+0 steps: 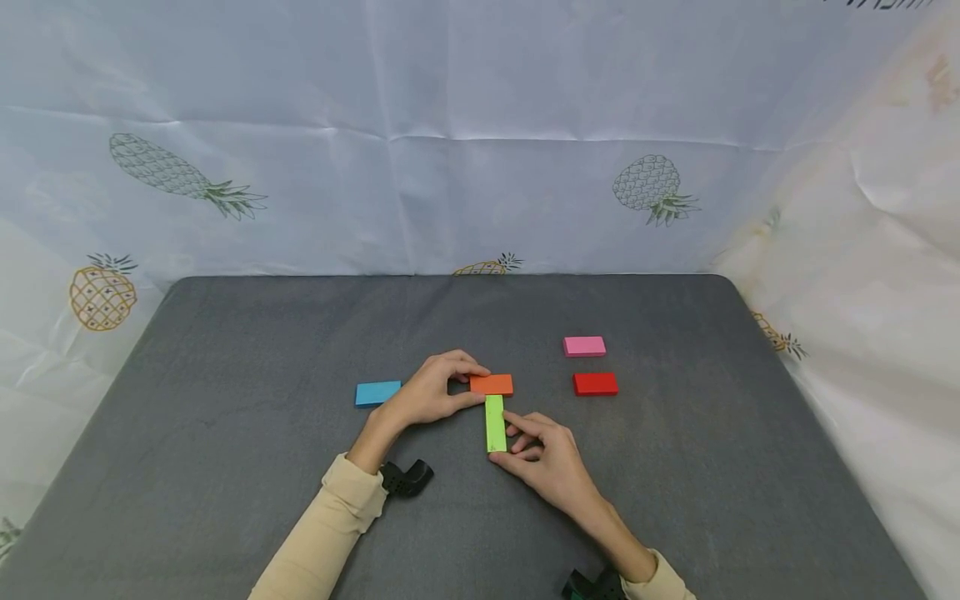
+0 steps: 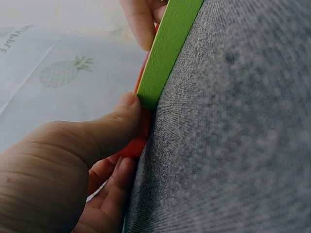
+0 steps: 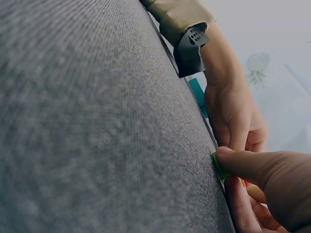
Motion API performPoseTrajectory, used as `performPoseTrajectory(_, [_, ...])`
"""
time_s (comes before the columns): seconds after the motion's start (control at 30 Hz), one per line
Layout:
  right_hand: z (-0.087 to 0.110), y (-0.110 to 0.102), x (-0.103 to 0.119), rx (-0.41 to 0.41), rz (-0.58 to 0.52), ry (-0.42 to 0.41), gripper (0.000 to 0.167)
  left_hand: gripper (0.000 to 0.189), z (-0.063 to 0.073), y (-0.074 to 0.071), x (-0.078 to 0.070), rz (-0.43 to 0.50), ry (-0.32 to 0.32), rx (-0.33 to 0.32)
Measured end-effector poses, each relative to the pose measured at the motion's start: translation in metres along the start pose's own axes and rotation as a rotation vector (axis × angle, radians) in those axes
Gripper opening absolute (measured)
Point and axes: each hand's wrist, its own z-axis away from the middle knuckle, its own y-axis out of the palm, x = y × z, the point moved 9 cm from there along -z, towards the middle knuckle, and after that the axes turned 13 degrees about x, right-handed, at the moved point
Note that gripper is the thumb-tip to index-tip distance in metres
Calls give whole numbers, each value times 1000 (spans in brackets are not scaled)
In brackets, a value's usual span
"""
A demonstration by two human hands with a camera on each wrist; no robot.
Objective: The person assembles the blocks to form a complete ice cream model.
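Observation:
An orange block (image 1: 491, 384) lies crosswise on the grey table, and the left hand (image 1: 438, 388) pinches its left end between thumb and fingers. Directly below it, a lime-green block (image 1: 495, 423) lies lengthwise, its far end against the orange block's near side, making a T shape. The right hand (image 1: 546, 460) holds the green block, with the thumb at the near end and a fingertip on the right side. In the left wrist view the left thumb tip touches the corner of the green block (image 2: 170, 53). Most of the green block is hidden behind the right fingers in the right wrist view.
A blue block (image 1: 377, 393) lies left of the left hand, partly behind the wrist. At the right, a pink block (image 1: 584, 347) lies beyond a red block (image 1: 596, 384). The grey table (image 1: 225, 467) meets a pineapple-print cloth (image 1: 420, 200) at its far edge.

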Motion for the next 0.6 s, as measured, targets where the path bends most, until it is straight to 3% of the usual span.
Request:
performPoseTrajectory(0.3, [0,-5,0,23,-8,-31,63,34,0,0,1,8,6,-2])
performPoseTrajectory(0.6, [-13,-29,8,-50,60,-167,44,34,0,1,2,9,15,-3])
